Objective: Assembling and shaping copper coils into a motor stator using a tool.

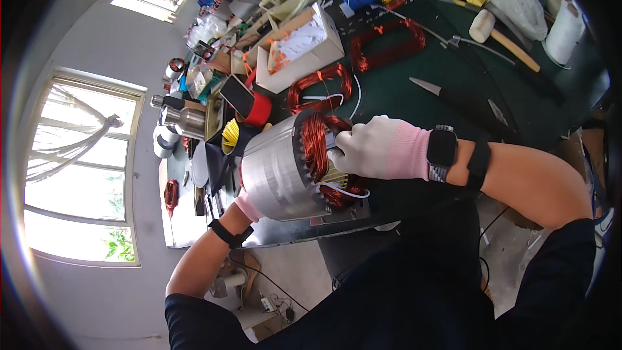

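Observation:
A motor stator (275, 165), a silvery metal cylinder with a toothed inner rim, lies on its side on the dark green table. Reddish copper wire coils (315, 146) bulge from its right-hand end, with a white sleeved lead (350, 193) looping below them. My right hand (369, 149), in a white glove with a pink cuff, is at that open end. Its fingers are curled closed beside the coils; what they pinch is hidden. Of my left hand (247, 207) only the pink glove cuff shows at the stator's far left end; its fingers are out of sight behind the cylinder.
Two more copper coils (387, 45) lie beyond the stator, near a carton of white slips (299, 48). Scissors (427, 86), a white-headed mallet (505, 39) and a thread cone (564, 32) lie to the right. A red tape roll (259, 109) and steel flasks (184, 121) stand left.

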Demonstrator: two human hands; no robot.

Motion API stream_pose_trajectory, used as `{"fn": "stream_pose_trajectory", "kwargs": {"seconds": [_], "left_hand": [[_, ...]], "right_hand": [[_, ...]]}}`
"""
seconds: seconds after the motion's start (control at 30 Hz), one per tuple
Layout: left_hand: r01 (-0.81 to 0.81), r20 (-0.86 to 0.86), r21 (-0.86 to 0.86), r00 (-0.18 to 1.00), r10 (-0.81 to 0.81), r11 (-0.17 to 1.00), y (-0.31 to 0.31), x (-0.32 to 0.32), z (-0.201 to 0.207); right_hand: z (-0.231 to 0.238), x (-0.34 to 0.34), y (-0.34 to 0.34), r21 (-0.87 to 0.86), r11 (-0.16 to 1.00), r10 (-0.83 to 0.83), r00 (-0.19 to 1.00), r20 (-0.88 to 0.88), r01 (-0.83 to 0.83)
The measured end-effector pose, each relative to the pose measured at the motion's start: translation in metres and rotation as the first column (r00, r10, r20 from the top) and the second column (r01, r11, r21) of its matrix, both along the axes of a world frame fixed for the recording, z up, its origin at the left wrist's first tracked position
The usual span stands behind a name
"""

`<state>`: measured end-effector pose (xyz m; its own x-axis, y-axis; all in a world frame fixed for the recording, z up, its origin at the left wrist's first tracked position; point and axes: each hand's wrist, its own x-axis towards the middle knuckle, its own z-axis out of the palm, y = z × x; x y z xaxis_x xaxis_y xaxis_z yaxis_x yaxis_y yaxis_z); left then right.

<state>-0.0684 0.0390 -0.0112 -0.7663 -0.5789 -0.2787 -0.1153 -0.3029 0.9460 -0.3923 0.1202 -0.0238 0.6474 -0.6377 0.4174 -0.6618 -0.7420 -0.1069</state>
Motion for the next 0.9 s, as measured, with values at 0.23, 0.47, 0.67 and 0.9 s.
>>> {"fn": "stream_pose_trajectory", "kwargs": {"seconds": [0.23, 0.47, 0.67, 0.9], "left_hand": [[0.224, 0.391, -0.889, 0.825, 0.407, 0.399, 0.041, 0.075, -0.032], [-0.032, 0.163, -0.973, 0.609, 0.776, 0.229, 0.083, 0.081, -0.079], [-0.056, 0.235, -0.947, 0.548, 0.803, 0.316, 0.086, 0.077, -0.07], [-0.146, 0.142, -0.951, 0.576, 0.805, 0.271, 0.093, 0.08, -0.068]], "right_hand": [[0.01, -0.063, 0.052, 0.036, 0.99, -0.132, 0.99, -0.053, 0.134], [0.075, -0.111, 0.033, -0.114, 0.876, -0.462, 0.883, 0.089, 0.47], [0.082, -0.08, -0.126, -0.128, 0.926, -0.353, 0.935, 0.04, 0.355], [0.038, -0.076, -0.08, 0.091, 0.899, -0.438, 0.881, 0.177, 0.428]]}}
